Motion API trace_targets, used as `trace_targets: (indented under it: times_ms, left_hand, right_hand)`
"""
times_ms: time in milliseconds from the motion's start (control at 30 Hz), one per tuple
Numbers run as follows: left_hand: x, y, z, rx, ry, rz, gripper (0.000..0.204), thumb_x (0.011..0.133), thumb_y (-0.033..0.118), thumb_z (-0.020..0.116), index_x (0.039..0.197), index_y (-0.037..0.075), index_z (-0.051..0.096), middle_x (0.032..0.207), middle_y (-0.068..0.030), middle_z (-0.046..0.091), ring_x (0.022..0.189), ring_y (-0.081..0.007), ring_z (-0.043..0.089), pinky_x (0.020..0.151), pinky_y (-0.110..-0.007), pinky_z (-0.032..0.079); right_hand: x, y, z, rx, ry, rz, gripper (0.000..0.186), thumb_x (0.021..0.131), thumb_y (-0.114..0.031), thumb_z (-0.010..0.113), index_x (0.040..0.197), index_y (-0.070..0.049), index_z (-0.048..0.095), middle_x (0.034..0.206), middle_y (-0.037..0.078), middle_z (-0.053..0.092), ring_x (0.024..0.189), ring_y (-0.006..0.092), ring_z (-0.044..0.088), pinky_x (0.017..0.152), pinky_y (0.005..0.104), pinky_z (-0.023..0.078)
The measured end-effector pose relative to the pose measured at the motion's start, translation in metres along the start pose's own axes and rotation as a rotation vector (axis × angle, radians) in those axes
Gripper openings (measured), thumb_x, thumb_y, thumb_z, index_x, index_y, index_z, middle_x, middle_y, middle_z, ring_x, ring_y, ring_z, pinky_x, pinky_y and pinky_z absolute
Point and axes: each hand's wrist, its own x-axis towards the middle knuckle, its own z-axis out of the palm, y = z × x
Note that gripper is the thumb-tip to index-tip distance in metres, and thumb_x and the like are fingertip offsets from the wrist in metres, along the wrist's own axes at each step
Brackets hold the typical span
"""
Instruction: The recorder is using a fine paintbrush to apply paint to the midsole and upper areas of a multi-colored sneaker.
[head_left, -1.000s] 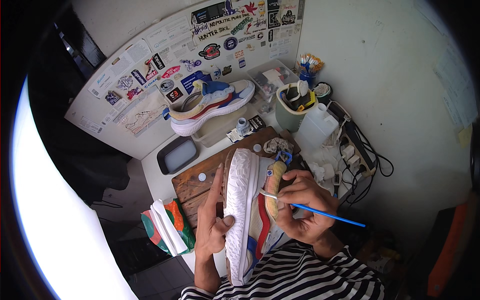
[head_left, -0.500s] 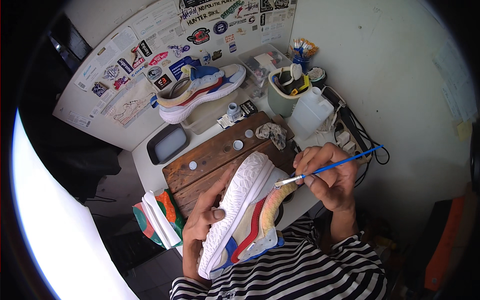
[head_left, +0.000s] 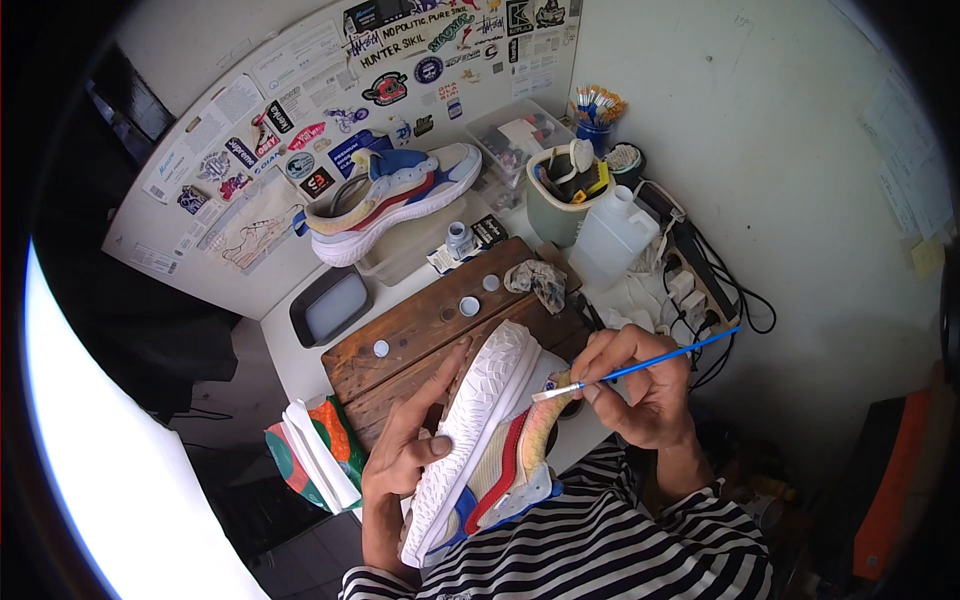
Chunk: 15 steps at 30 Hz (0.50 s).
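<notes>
My left hand [head_left: 405, 450] grips a sneaker [head_left: 487, 440] by its white sole, the shoe tilted on its side in front of me. Its upper has grey, cream, red, blue and yellowish panels. In my right hand [head_left: 640, 390], a thin blue-handled paintbrush [head_left: 660, 360] is pinched between thumb and fingers. The flat bristle end lies against or just over the yellowish collar edge near the heel; I cannot tell if it touches. Beyond the shoe is a dark wooden board [head_left: 400, 345] bearing small paint caps [head_left: 469, 306] and a crumpled cloth [head_left: 537, 284].
The matching sneaker [head_left: 390, 200] rests on a clear plastic box [head_left: 415, 245]. Around it are a small paint bottle [head_left: 460, 240], a dark tray [head_left: 330, 306], a greenish bucket [head_left: 555, 205], a white jug [head_left: 612, 240] and a brush cup [head_left: 595, 130]. Cables [head_left: 735, 290] lie right; a tissue pack [head_left: 320, 455] left.
My right hand and the paintbrush have moved slightly left and down along the collar. The sneaker remains in my left hand, and the whole view has shifted a little.
</notes>
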Motion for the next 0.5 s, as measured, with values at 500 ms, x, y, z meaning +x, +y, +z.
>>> trace_targets:
  times_ms: [500]
  left_hand:
    - [0.006, 0.013, -0.002, 0.116, -0.015, 0.092, 0.109, 0.057, 0.031, 0.062, 0.160, 0.002, 0.037, 0.146, -0.0294, 0.057, 0.115, -0.0437, 0.068, 0.100, -0.038, 0.048]
  right_hand:
    - [0.002, -0.004, -0.002, -0.121, -0.028, 0.037, 0.011, 0.088, 0.005, 0.068, 0.095, 0.004, 0.059, 0.087, 0.017, 0.068, 0.076, 0.0168, 0.065, 0.073, 0.0308, 0.054]
